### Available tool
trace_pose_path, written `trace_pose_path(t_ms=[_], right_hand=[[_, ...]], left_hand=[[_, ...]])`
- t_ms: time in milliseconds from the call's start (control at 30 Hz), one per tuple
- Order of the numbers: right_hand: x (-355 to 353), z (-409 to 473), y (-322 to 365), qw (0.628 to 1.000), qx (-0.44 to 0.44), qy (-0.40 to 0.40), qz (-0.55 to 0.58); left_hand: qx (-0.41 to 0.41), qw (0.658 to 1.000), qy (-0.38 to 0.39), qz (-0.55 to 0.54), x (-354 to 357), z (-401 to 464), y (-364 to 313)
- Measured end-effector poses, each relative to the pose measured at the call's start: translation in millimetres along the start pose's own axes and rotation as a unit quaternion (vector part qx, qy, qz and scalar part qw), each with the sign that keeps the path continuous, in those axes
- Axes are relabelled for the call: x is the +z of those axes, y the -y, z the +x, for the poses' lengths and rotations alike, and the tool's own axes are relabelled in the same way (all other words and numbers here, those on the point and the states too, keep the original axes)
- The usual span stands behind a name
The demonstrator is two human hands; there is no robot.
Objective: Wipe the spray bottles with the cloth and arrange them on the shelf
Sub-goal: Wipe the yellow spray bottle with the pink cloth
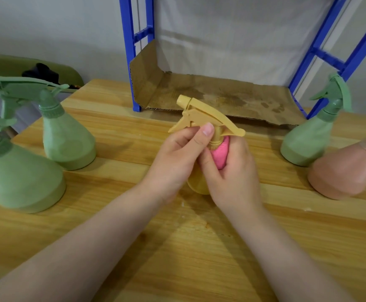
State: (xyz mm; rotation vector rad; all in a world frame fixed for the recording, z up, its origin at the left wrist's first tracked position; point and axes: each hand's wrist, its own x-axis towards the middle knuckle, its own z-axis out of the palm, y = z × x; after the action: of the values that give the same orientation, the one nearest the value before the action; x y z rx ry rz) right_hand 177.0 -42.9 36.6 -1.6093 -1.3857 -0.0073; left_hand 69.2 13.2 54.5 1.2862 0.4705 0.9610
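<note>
Green spray bottles: three; two left of the hands (21,171) (66,136), one to their right (310,138).
Yellow spray bottle (208,118): one, between the hands.
Pink spray bottle (343,173): one, far right of the hands.
Pink cloth (220,154): one.
Blue shelf (132,51): one, beyond the hands.
Cardboard sheet (221,99): one.
Hands: two, left hand (173,162) and right hand (234,171).

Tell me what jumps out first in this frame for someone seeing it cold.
Dead centre, the left hand grips a yellow spray bottle near its neck while the right hand presses a pink cloth against it. Three green bottles and a pink bottle stand on the wooden table to either side. Behind, the blue shelf holds only a stained cardboard liner.
</note>
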Motion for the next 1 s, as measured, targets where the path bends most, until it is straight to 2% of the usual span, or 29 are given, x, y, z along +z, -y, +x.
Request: trace_pose_path(t_ms=[167,333,600,800,1000], right_hand=[[3,3,-8,0.997,-0.012,0.072,0.008],[3,2,-15,0.993,0.016,0.092,0.066],[6,1,-17,0.977,0.012,0.105,0.188],[-1,4,-14,0.978,-0.013,0.130,0.164],[-6,7,-13,0.976,-0.041,0.169,0.135]], left_hand=[[0.019,0.996,-0.041,-0.073,-8,3,-5],[0.062,0.983,-0.091,-0.145,-15,9,-18],[0.058,0.959,-0.146,-0.234,-20,12,-29],[0.033,0.985,-0.095,-0.138,-24,12,-25],[0.019,0.999,0.035,-0.037,-17,6,-17]])
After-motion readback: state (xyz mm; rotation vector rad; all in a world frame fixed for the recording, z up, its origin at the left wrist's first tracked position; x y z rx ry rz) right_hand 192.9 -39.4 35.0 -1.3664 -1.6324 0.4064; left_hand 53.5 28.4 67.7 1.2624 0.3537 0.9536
